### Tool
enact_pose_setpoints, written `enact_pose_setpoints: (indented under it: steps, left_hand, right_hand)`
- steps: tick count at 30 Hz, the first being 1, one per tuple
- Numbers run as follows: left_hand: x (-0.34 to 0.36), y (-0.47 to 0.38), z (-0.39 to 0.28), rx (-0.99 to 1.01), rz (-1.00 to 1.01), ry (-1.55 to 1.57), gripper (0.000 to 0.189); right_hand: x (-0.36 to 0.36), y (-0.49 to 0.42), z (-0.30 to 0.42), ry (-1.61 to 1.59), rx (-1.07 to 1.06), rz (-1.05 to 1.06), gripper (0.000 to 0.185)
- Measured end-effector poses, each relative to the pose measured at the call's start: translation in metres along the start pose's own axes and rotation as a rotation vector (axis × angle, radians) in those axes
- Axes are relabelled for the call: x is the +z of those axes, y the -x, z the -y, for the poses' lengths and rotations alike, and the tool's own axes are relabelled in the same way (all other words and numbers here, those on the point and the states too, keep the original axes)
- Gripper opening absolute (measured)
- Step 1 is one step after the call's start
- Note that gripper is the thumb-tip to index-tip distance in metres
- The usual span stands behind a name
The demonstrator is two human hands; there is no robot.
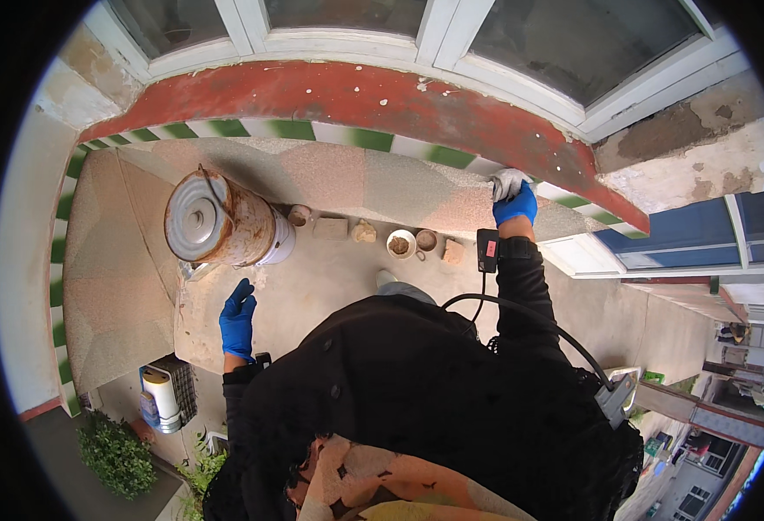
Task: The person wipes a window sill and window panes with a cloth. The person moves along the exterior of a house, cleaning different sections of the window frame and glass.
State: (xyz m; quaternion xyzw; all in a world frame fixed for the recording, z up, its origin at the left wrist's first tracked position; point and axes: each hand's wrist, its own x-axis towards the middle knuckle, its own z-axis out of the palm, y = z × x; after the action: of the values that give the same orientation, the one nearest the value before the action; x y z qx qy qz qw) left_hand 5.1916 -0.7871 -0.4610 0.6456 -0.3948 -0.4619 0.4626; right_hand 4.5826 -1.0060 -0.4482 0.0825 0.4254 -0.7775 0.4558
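Observation:
My right hand (516, 203), in a blue glove, presses a crumpled greyish-white cloth (509, 184) against the green-and-white checked border (444, 155) below the red window sill (356, 91). My left hand (237, 320), gloved in blue too, hangs out to the side over the concrete floor with nothing in it; its fingers are slightly apart. Beyond it stands a rusty metal drum (242, 215) with a round lid (194, 218) and a wire handle, resting on a white plastic bucket (280, 241).
Along the wall's foot are a white bowl of brown matter (401, 245), a small pot (426, 240), a brick piece (453, 251) and a flat block (330, 228). White-framed windows (343, 42) rise above the sill. A leafy plant (118, 456) and a crate (177, 391) stand lower left.

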Motion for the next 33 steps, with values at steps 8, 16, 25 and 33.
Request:
enact_pose_setpoints:
  steps: [8, 16, 25, 33]
  left_hand:
    - [0.041, -0.037, -0.008, 0.045, 0.108, -0.085, 0.042]
    - [0.075, -0.051, -0.001, 0.117, 0.136, -0.121, 0.045]
    - [0.092, -0.037, -0.016, 0.176, 0.132, -0.198, 0.042]
    - [0.080, -0.002, -0.008, 0.174, 0.016, -0.267, 0.042]
  right_hand:
    - [-0.108, -0.118, 0.161, 0.056, -0.237, -0.081, 0.033]
    - [-0.126, -0.124, 0.160, 0.116, -0.232, -0.180, 0.039]
    - [-0.008, 0.058, 0.070, 0.492, 0.164, 0.433, 0.040]
    - [0.190, 0.095, 0.205, 0.286, -0.638, 0.716, 0.044]
